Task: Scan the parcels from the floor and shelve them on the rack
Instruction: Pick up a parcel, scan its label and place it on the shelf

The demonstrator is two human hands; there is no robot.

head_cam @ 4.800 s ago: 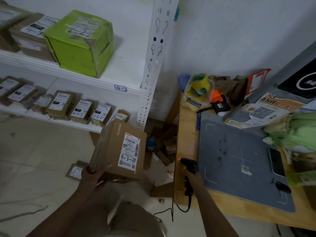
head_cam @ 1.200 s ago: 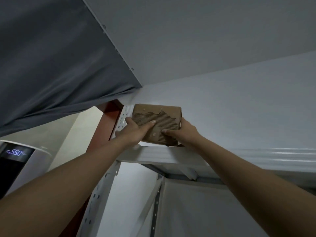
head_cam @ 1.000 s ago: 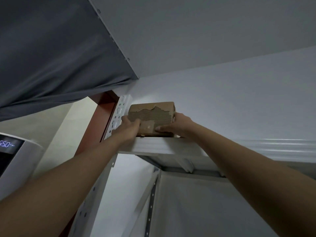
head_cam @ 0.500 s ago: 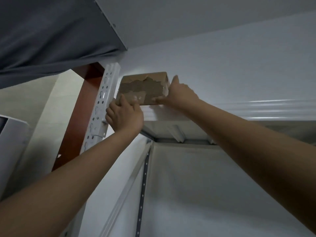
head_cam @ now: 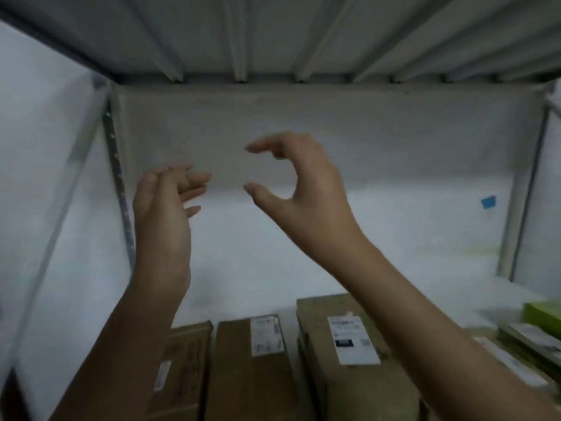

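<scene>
Both my hands hang in the air in front of the rack and hold nothing. My left hand (head_cam: 165, 214) has its fingers loosely spread. My right hand (head_cam: 300, 189) has fingers and thumb relaxed in a loose curve with a gap between them. Below them, several brown cardboard parcels with white labels stand side by side on a shelf: one at the left (head_cam: 182, 369), one in the middle (head_cam: 249, 369), a taller one at the right (head_cam: 343, 354). The parcel I handled a moment ago is out of view.
The ribbed underside of the upper shelf (head_cam: 273, 34) spans the top of the view. A perforated rack post (head_cam: 118, 183) stands at the left, another post (head_cam: 522, 189) at the right. A green box (head_cam: 543, 314) and flat parcels sit at the far right.
Both hands have let go of the brown parcel on the top shelf and come down. My view has dropped from the top shelf to the shelf below it.
</scene>
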